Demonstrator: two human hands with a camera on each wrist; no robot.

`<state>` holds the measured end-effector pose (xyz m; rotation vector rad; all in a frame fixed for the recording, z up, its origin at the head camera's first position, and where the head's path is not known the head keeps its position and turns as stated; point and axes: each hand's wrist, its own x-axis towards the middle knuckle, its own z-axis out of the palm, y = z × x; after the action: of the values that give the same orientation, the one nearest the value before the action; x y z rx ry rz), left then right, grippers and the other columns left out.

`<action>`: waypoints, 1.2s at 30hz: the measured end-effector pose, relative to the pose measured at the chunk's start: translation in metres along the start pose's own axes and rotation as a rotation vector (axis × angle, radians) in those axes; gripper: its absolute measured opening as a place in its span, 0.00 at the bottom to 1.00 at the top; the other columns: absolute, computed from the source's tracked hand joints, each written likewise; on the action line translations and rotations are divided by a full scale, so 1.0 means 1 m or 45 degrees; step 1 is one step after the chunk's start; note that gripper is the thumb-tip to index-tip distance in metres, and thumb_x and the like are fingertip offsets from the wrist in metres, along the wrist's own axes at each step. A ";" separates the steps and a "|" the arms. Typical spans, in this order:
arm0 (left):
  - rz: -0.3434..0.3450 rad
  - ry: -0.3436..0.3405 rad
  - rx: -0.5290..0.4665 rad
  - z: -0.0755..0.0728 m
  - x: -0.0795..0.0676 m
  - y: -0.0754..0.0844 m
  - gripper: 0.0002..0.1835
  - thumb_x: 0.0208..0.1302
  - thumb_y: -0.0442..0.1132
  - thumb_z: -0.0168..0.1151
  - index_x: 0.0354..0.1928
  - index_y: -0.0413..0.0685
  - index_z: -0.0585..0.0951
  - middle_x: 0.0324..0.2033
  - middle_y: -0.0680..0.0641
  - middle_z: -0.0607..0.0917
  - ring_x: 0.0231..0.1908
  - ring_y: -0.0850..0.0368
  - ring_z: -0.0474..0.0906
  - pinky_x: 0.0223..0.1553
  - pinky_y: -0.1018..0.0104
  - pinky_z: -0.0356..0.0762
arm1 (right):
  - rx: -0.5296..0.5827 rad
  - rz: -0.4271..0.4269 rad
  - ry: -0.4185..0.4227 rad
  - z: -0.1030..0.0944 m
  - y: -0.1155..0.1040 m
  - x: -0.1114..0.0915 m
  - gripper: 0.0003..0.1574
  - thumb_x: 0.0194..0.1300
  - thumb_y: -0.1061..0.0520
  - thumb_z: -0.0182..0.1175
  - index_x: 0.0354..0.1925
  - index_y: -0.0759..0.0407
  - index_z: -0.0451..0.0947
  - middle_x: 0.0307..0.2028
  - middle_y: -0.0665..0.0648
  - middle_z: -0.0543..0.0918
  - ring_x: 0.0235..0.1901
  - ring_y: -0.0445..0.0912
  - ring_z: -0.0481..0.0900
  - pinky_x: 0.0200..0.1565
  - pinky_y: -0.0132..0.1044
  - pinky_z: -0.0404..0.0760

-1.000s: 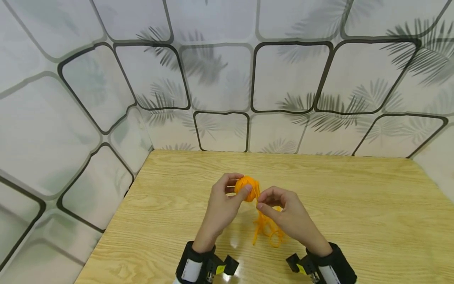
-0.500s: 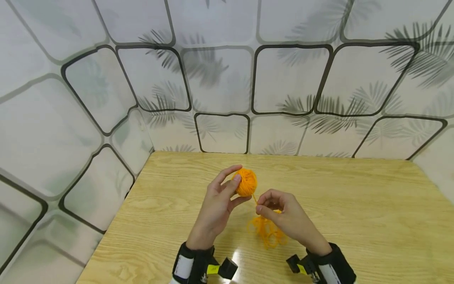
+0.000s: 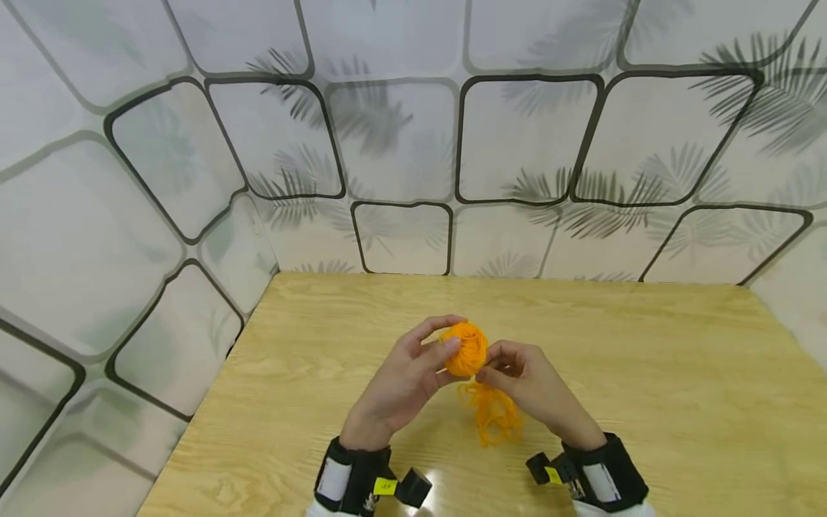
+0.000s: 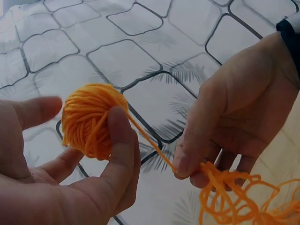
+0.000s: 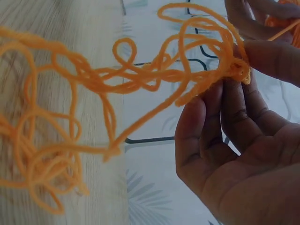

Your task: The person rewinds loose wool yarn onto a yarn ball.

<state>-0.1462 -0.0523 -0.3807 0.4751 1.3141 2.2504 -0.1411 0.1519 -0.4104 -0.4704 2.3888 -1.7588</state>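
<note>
We grip the orange ball (image 3: 468,350) with our left hand (image 3: 403,377) and pinch its loose yarn (image 4: 224,180) with our right hand (image 3: 535,386).

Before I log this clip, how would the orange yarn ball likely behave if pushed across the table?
The orange yarn ball would probably roll, being nearly round. Being wound yarn, it is likely light and would give a little under the left grip. It may also unwind, since a strand runs from it to the right grip.

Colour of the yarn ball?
The yarn ball is orange; the left wrist view shows it best.
</note>
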 end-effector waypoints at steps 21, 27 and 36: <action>0.129 0.228 1.189 -0.008 -0.010 -0.046 0.21 0.63 0.49 0.56 0.55 0.51 0.69 0.44 0.48 0.73 0.38 0.57 0.72 0.33 0.67 0.75 | -0.313 -0.131 0.051 0.001 -0.008 -0.008 0.08 0.61 0.49 0.59 0.36 0.51 0.76 0.34 0.46 0.79 0.34 0.41 0.77 0.42 0.41 0.75; 0.290 0.349 0.974 -0.007 -0.017 -0.041 0.21 0.64 0.49 0.56 0.57 0.53 0.69 0.48 0.49 0.74 0.44 0.53 0.71 0.38 0.63 0.76 | -0.347 -0.098 0.118 0.001 -0.008 -0.008 0.05 0.60 0.53 0.61 0.34 0.51 0.76 0.32 0.46 0.79 0.34 0.41 0.76 0.40 0.39 0.75; 0.352 0.337 0.411 -0.003 -0.020 -0.014 0.22 0.64 0.39 0.55 0.59 0.46 0.66 0.52 0.38 0.74 0.49 0.46 0.73 0.48 0.54 0.73 | -0.320 -0.113 -0.165 0.006 0.011 -0.010 0.07 0.62 0.50 0.58 0.37 0.49 0.79 0.33 0.46 0.80 0.32 0.41 0.76 0.37 0.40 0.76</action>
<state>-0.1285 -0.0599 -0.3954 0.5093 1.8644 2.3932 -0.1320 0.1525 -0.4236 -0.7078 2.5411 -1.4153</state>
